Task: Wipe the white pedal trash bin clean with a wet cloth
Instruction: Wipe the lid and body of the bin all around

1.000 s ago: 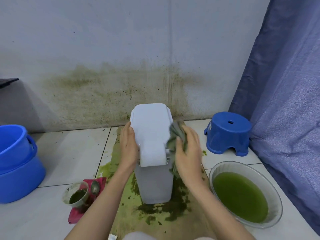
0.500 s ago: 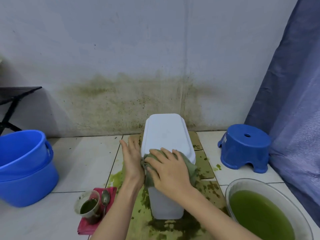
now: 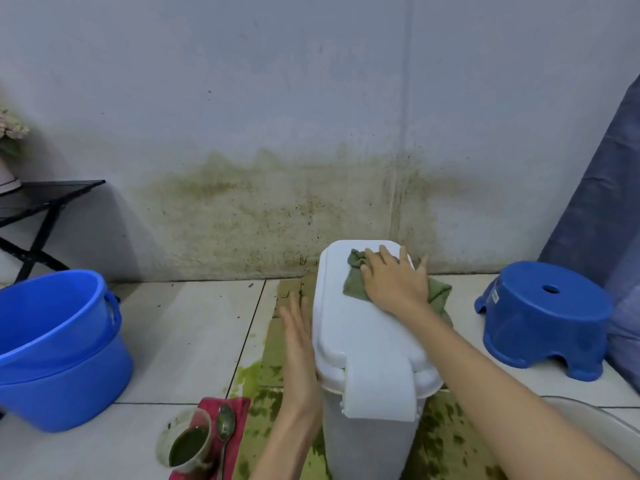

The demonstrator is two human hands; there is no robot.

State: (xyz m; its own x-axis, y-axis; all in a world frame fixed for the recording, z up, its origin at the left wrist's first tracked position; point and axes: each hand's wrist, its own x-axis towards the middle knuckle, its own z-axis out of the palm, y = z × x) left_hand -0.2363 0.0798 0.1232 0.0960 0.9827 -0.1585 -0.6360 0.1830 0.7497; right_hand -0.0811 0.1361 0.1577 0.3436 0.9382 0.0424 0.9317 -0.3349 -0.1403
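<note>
Flat and spread, my right hand (image 3: 394,284) presses the green cloth (image 3: 356,282) against the far end of the white bin's lid (image 3: 360,327), fingers straight and reaching toward the lid's back edge, with a bunched corner of the cloth poking out beyond my fingertips and the rest trailing off the bin's right side. My left hand (image 3: 299,355) lies open too, palm pressed against the left side of the white pedal bin (image 3: 367,441), fingers straight and pointing away from me along the rim. I see the bin standing upright on a green-stained mat (image 3: 273,344) that shows on both sides of it, and the bin's back end sits near the stained wall (image 3: 277,209). To the left of the bin, close to its base, a small cup (image 3: 187,441) of dark green liquid and a spoon (image 3: 225,427) rest on a red cloth (image 3: 235,407). Further left of the bin stand two stacked blue buckets (image 3: 59,344). To the right of the bin sits a blue stool (image 3: 543,317), well apart from it, and the rim of a basin (image 3: 595,424) shows at the bin's near right.
</note>
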